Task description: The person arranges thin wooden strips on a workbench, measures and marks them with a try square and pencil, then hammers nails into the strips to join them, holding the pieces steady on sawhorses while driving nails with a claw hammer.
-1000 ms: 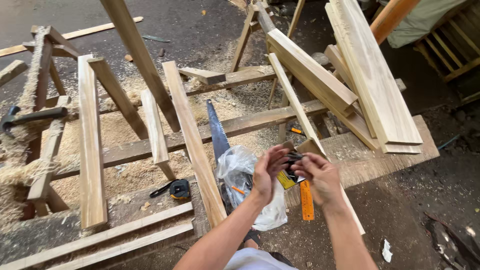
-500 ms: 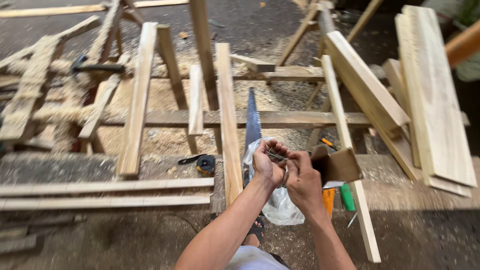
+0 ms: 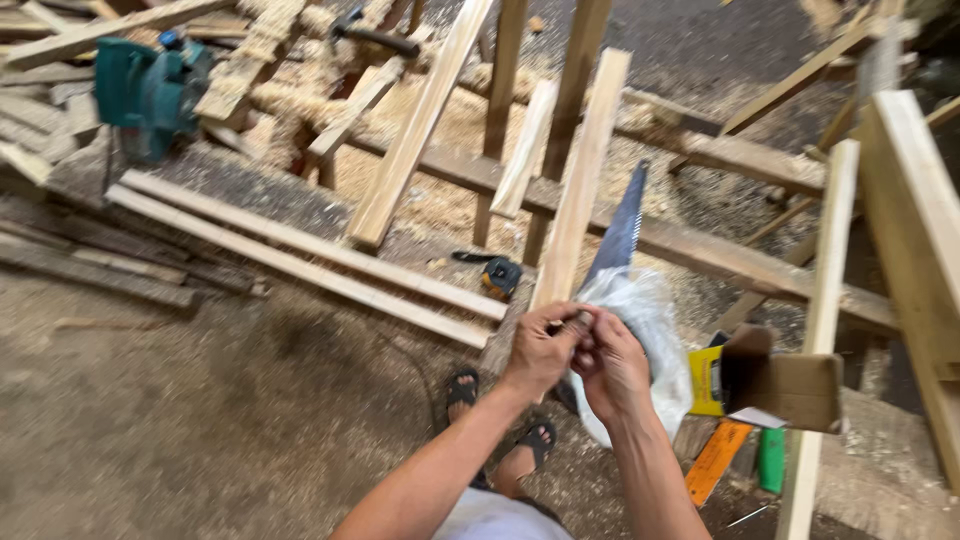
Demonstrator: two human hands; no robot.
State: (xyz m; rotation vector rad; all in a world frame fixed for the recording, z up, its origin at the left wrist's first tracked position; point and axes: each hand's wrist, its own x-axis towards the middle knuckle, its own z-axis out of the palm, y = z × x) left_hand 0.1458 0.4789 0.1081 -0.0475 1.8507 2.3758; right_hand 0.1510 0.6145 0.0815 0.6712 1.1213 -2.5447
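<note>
Head view, hands: the left hand (image 3: 540, 352) and the right hand (image 3: 612, 366) meet just above the person's knees, fingers touching each other.
Left hand: curled shut, its fingertips (image 3: 578, 322) pinching a small dark object (image 3: 583, 320) that is too small and blurred to identify.
Right hand: fingers bent inward toward the same small object; whether it grips it or only touches it, I cannot tell.
Behind the hands: a clear plastic bag (image 3: 650, 330) lies crumpled just beyond the right hand, and a handsaw blade (image 3: 622, 228) rises out from behind it, pointing away from the person.
Right of the hands: an open cardboard box (image 3: 790, 385) with a yellow side sits near the bag; below it lie an orange flat tool (image 3: 718, 458) and a green cylinder (image 3: 771, 460).
Ahead of the hands: a tape measure (image 3: 498, 275) rests in sawdust beside a pale wooden slat (image 3: 585, 170) that slants toward the left hand.
Far left: a teal power tool (image 3: 145, 90) stands on the timber pile, well apart from the hands.
Top: a hammer (image 3: 372, 36) lies across the boards amid wood shavings.
Below: two sandalled feet (image 3: 500, 425) stand on the dusty floor (image 3: 180, 420) between the forearms.
</note>
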